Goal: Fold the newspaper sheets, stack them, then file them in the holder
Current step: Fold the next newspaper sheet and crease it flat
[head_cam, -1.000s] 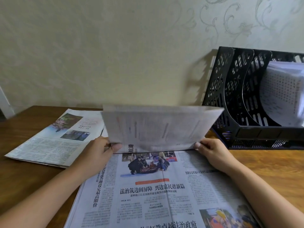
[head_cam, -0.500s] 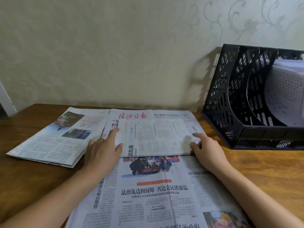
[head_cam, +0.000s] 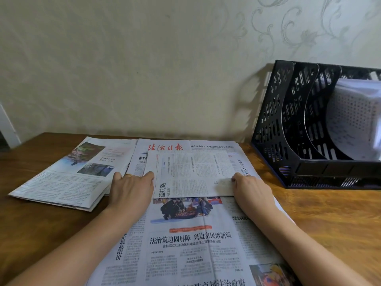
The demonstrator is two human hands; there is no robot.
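Pressing: two hands [head_cam: 132,187] [head_cam: 250,187] | three newspaper sheets [head_cam: 191,174] [head_cam: 185,244] [head_cam: 68,174] | one holder [head_cam: 288,124]

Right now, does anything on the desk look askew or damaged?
Slightly: the folded sheet lies a little crooked on the open newspaper, its edges not square with the page. No tears or damage show.

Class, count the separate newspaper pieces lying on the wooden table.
3: a folded newspaper at left, an open sheet in the middle, a small folded piece on it. More may lie beneath.
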